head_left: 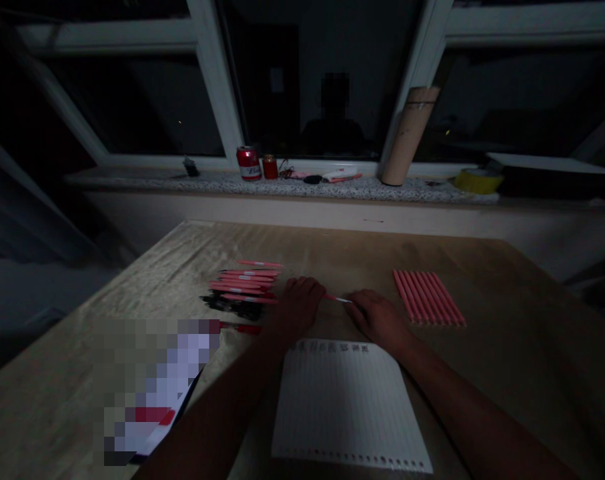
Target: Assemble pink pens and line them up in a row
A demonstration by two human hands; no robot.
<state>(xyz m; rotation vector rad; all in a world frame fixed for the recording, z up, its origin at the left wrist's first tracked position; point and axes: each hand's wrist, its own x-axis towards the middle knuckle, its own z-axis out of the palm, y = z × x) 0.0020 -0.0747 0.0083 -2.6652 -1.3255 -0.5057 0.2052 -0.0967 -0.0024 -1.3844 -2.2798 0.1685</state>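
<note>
A slim pink pen with a white section lies between my two hands, above the far side of the table. My left hand closes on its left end, fingers curled. At the other end, the fingers of my right hand pinch the whitish part. Just left of my left hand is a loose pile of pink pens, several with white labels, with black pens along its near side. To the right, several pink pens lie side by side in a neat row.
A lined sheet with handwriting lies between my forearms. A red pen and a partly pixelated flat object lie left. On the windowsill stand a red can, a small jar, a cardboard tube and yellow tape.
</note>
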